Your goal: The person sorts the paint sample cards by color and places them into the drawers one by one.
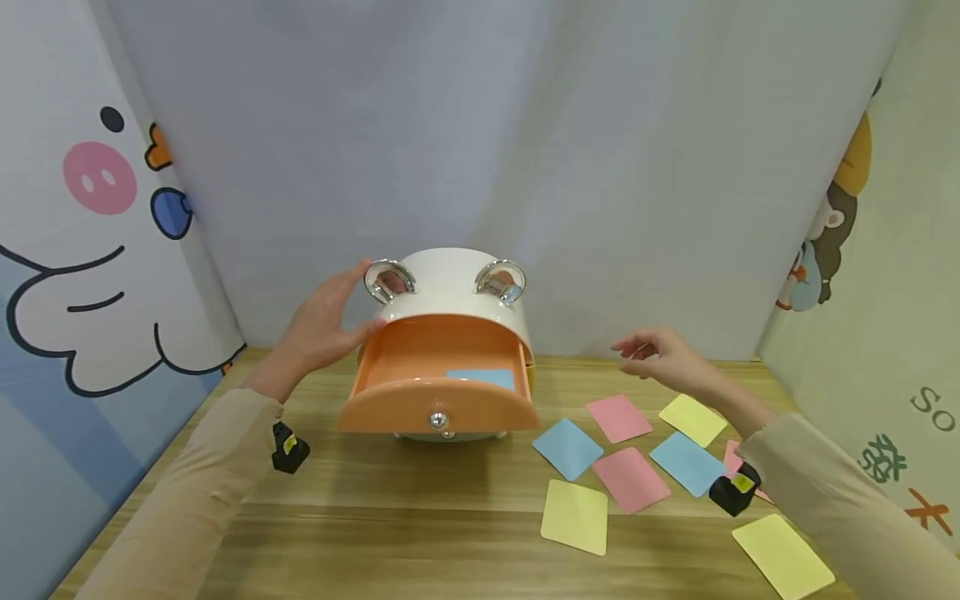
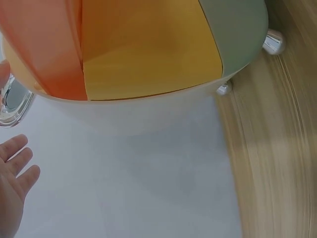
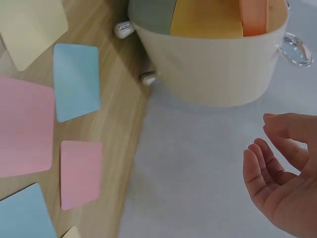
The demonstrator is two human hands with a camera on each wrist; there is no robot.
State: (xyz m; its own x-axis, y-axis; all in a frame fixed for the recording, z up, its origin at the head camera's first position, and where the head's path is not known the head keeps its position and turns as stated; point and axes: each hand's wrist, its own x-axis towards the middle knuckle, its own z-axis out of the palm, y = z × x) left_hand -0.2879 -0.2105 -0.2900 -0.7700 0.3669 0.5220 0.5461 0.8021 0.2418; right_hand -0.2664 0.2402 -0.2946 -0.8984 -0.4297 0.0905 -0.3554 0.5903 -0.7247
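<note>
A white rounded cabinet (image 1: 450, 283) with silver ring ears stands at the back of the table. Its top orange drawer (image 1: 405, 406) is pulled out, and a blue card (image 1: 483, 379) lies inside. My left hand (image 1: 322, 321) rests at the cabinet's upper left, thumb by the drawer opening and fingers near the left ring ear (image 1: 389, 282). The left wrist view shows a yellow drawer (image 2: 148, 49) and a green drawer (image 2: 235, 34) below the orange one. My right hand (image 1: 663, 358) hovers right of the cabinet, fingers loosely bent, holding nothing.
Several pink, blue and yellow cards lie on the table right of the cabinet, among them a blue card (image 1: 567, 449), a pink card (image 1: 632, 480) and a yellow card (image 1: 574, 517). Behind the wooden table (image 1: 360, 533) hangs a pale curtain (image 1: 600, 167); printed panels flank both sides.
</note>
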